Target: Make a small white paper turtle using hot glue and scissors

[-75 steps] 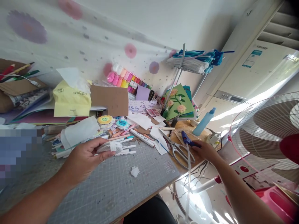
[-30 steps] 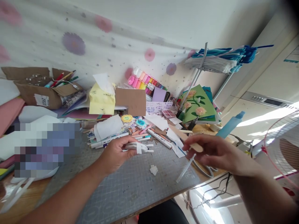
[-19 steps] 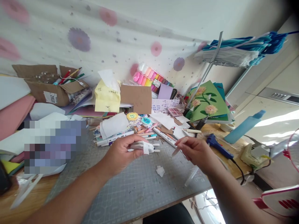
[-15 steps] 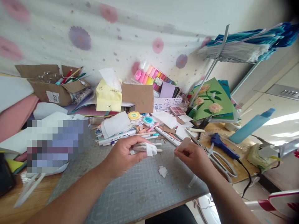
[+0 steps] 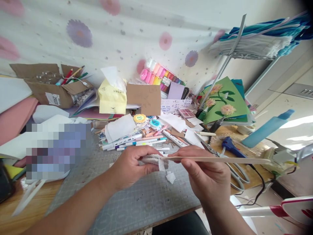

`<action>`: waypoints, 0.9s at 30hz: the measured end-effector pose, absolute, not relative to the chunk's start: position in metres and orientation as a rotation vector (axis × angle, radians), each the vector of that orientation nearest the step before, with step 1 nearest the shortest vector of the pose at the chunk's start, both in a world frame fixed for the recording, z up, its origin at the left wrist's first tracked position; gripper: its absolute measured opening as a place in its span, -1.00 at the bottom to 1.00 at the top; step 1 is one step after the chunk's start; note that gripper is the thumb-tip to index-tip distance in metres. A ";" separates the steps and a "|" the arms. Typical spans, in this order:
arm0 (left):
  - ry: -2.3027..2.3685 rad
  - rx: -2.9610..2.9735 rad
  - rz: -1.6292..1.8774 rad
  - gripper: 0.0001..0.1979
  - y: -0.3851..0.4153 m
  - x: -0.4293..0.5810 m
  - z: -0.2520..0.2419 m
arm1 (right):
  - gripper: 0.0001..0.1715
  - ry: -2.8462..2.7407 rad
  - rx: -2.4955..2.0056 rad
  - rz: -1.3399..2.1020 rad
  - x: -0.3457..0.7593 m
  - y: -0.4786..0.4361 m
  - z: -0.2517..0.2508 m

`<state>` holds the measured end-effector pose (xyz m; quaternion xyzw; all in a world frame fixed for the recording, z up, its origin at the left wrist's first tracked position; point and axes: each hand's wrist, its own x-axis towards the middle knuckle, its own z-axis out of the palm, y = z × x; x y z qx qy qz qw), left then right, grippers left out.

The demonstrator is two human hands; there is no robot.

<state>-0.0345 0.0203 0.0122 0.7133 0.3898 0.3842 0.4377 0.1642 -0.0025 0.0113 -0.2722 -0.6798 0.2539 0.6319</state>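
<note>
Between the thumb and fingers of my left hand (image 5: 130,166) is a white layered bundle (image 5: 150,160), soft-looking, with a pale strip (image 5: 161,164) hanging over its right end. My right hand (image 5: 207,173) grips a long, thin, flat wooden stick (image 5: 234,160) between thumb and fingers. The stick's left tip meets the strip at the end of the bundle; its other end points far to the right. Just below the bundle, small white scraps (image 5: 171,177) lie on the grey cutting mat (image 5: 137,202).
Markers (image 5: 151,142) and papers crowd the back of the mat. Scissors (image 5: 202,143), a blue glue gun (image 5: 231,147) and a blue bottle (image 5: 266,130) lie to the right. Behind stand a cardboard box (image 5: 41,93) and a yellow tissue pack (image 5: 112,98).
My right hand has turned and come closer to the left, bringing the stick across to the bundle's end. The left hand keeps its hold. The camera view has shifted slightly.
</note>
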 end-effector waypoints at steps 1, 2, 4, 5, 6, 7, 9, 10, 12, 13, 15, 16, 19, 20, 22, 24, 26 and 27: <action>0.962 1.780 0.955 -0.78 0.020 -0.035 0.012 | -0.74 -1.577 -0.631 0.580 0.165 -0.003 0.012; 0.952 1.785 0.956 -0.79 0.020 -0.035 0.012 | -0.75 -1.597 -0.648 0.580 0.165 -0.004 0.012; 0.932 1.791 0.962 -0.81 0.019 -0.034 0.011 | -0.77 -1.634 -0.689 0.582 0.166 -0.005 0.015; 0.921 1.790 0.967 -0.81 0.019 -0.034 0.011 | -0.78 -1.649 -0.707 0.577 0.167 -0.006 0.016; 0.908 1.786 0.972 -0.82 0.019 -0.034 0.010 | -0.78 -1.661 -0.721 0.570 0.167 -0.007 0.017; 0.893 1.777 0.977 -0.82 0.019 -0.034 0.010 | -0.78 -1.668 -0.731 0.566 0.166 -0.007 0.017; 0.864 1.741 0.975 -0.81 0.018 -0.033 0.009 | -0.77 -1.658 -0.730 0.560 0.166 -0.007 0.017; 0.854 1.711 0.972 -0.81 0.018 -0.033 0.009 | -0.76 -1.644 -0.734 0.566 0.165 -0.007 0.016; 0.839 1.633 0.966 -0.80 0.017 -0.032 0.008 | -0.75 -1.592 -0.726 0.593 0.163 -0.007 0.012; 0.829 1.591 0.966 -0.80 0.016 -0.032 0.008 | -0.76 -1.556 -0.714 0.615 0.162 -0.006 0.010; 0.809 1.509 0.973 -0.82 0.014 -0.031 0.006 | -0.79 -1.476 -0.682 0.666 0.159 -0.006 0.004; 0.792 1.463 0.984 -0.83 0.014 -0.030 0.004 | -0.81 -1.437 -0.659 0.683 0.157 -0.006 0.001; 0.718 1.307 1.021 -0.86 0.011 -0.028 0.001 | -0.84 -1.362 -0.631 0.698 0.151 -0.006 -0.004; 0.693 1.252 1.030 -0.86 0.011 -0.027 0.000 | -0.84 -1.348 -0.627 0.688 0.148 -0.007 -0.005; 0.667 1.160 1.047 -0.86 0.010 -0.025 0.000 | -0.81 -1.333 -0.629 0.650 0.145 -0.009 -0.006; 0.666 1.088 1.075 -0.88 0.009 -0.023 0.001 | -0.79 -1.327 -0.630 0.613 0.141 -0.011 -0.006; 0.666 1.031 1.097 -0.90 0.008 -0.021 0.003 | -0.77 -1.326 -0.628 0.594 0.139 -0.012 -0.006; 0.661 1.008 1.103 -0.91 0.007 -0.020 0.003 | -0.77 -1.321 -0.627 0.597 0.138 -0.012 -0.006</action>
